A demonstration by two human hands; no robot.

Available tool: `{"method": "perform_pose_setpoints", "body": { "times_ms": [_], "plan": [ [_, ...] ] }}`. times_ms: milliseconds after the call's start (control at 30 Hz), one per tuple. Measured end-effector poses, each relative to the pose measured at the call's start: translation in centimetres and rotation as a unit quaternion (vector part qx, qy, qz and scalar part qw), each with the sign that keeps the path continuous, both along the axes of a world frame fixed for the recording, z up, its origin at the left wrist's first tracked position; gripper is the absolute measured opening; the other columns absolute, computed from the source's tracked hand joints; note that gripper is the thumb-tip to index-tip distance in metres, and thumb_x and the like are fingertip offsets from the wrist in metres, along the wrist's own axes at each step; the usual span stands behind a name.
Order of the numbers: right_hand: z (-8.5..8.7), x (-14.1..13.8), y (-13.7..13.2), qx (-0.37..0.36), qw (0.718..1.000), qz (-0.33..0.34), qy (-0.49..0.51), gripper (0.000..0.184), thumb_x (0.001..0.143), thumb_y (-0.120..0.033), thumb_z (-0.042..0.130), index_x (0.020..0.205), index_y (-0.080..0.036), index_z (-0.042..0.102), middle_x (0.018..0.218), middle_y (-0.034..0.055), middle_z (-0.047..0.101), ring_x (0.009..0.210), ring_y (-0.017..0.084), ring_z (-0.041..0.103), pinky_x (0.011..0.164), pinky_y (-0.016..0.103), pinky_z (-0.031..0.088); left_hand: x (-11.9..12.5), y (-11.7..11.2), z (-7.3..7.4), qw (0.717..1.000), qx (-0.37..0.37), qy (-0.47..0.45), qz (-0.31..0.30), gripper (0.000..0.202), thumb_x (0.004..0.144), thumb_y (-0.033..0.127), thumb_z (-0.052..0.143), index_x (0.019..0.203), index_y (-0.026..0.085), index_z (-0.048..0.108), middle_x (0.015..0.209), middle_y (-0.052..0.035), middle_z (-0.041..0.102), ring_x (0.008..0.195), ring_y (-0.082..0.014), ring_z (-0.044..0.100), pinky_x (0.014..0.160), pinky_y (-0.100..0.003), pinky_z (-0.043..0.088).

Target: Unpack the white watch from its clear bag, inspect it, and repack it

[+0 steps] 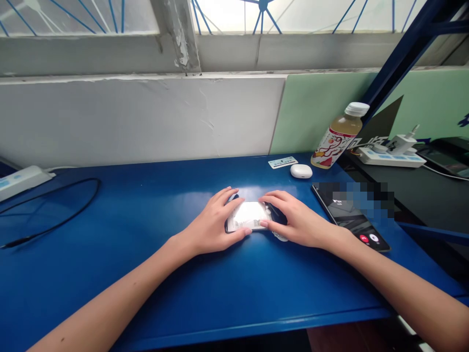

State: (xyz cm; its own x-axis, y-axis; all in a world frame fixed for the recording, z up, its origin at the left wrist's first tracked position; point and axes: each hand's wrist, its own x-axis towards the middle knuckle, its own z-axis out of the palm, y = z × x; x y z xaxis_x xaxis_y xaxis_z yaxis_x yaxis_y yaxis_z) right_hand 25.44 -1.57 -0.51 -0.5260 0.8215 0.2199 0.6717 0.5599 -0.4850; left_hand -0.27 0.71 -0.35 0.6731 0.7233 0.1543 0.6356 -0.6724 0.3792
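A small flat rectangular object (249,214) with a shiny white top and dark edges lies on the blue desk, in the middle of the head view. Glare washes out most of its top, and I cannot tell its kind. Around its left end my left hand (216,222) curls, thumb along the near edge and fingers on the far side. My right hand (293,217) grips the right end the same way. Below the right thumb a pale patterned scrap (280,236) shows, mostly covered by the hand.
Right of my hands lies a smartphone (351,220) with a call screen. Behind it are a white earphone case (301,171), a small card (283,163) and a drink bottle (335,139). Power strips (394,157) stand at both sides; a black cable (54,183) loops at left.
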Motion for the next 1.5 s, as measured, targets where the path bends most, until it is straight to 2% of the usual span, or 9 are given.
{"method": "perform_pose_setpoints", "body": {
  "times_ms": [433,667,800,1033,1200,1367,1500],
  "plan": [
    [0.4,-0.3,-0.2,0.019,1.000,0.009,-0.008,0.045,0.091,-0.039,0.061,0.129,-0.016,0.056,0.128,0.0166,0.060,0.120,0.030,0.055,0.100,0.047,0.049,0.2,-0.1,0.0,1.000,0.005,-0.020,-0.011,0.061,0.082,0.050,0.069,0.128,0.012,0.054,0.148,-0.0209,0.044,0.145,-0.0390,0.028,0.114,-0.056,0.036],
    [0.2,-0.1,-0.1,0.020,0.999,0.018,-0.018,0.062,0.085,-0.052,0.066,0.133,-0.014,0.054,0.131,0.0184,0.056,0.121,0.032,0.054,0.100,0.048,0.049,0.3,-0.3,0.0,0.999,0.030,-0.024,-0.015,0.057,0.085,0.048,0.067,0.129,0.013,0.057,0.145,-0.0192,0.049,0.145,-0.0381,0.030,0.114,-0.056,0.035],
    [0.4,0.0,0.0,0.006,1.000,0.020,-0.022,0.064,0.083,-0.053,0.068,0.131,-0.013,0.056,0.130,0.0186,0.057,0.120,0.032,0.054,0.100,0.046,0.050,0.2,-0.3,0.1,0.999,0.031,-0.003,-0.017,0.064,0.084,0.052,0.067,0.131,0.010,0.056,0.147,-0.0208,0.047,0.145,-0.0396,0.028,0.114,-0.057,0.035],
    [1.4,0.5,-0.1,-0.018,0.999,0.016,-0.037,0.058,0.083,-0.049,0.069,0.128,-0.015,0.057,0.127,0.0174,0.058,0.119,0.032,0.055,0.098,0.047,0.050,-0.2,-0.3,0.5,0.999,0.018,0.036,-0.027,0.071,0.088,0.060,0.060,0.139,0.012,0.050,0.151,-0.0199,0.043,0.147,-0.0391,0.024,0.115,-0.057,0.034],
    [1.3,0.3,-0.1,-0.011,1.000,0.010,-0.020,0.051,0.087,-0.049,0.065,0.125,-0.016,0.058,0.123,0.0164,0.060,0.115,0.030,0.056,0.097,0.046,0.050,-0.2,-0.3,0.4,0.999,0.000,0.033,-0.023,0.071,0.087,0.059,0.061,0.140,0.013,0.050,0.151,-0.0192,0.042,0.147,-0.0389,0.025,0.113,-0.056,0.035],
    [0.9,0.0,-0.1,0.008,1.000,0.008,-0.003,0.038,0.092,-0.040,0.059,0.124,-0.017,0.058,0.120,0.0155,0.062,0.112,0.030,0.058,0.095,0.048,0.051,-0.2,-0.2,0.3,1.000,-0.003,0.007,-0.029,0.069,0.083,0.058,0.067,0.136,0.015,0.052,0.150,-0.0192,0.044,0.146,-0.0394,0.027,0.113,-0.058,0.036],
    [0.9,0.0,-0.1,0.017,1.000,0.017,-0.006,0.032,0.098,-0.030,0.049,0.126,-0.018,0.058,0.122,0.0150,0.062,0.114,0.029,0.059,0.097,0.048,0.051,-0.3,-0.2,0.4,1.000,-0.006,-0.004,-0.027,0.066,0.081,0.055,0.071,0.133,0.017,0.054,0.149,-0.0187,0.044,0.146,-0.0397,0.028,0.112,-0.058,0.036]
  ]
}}
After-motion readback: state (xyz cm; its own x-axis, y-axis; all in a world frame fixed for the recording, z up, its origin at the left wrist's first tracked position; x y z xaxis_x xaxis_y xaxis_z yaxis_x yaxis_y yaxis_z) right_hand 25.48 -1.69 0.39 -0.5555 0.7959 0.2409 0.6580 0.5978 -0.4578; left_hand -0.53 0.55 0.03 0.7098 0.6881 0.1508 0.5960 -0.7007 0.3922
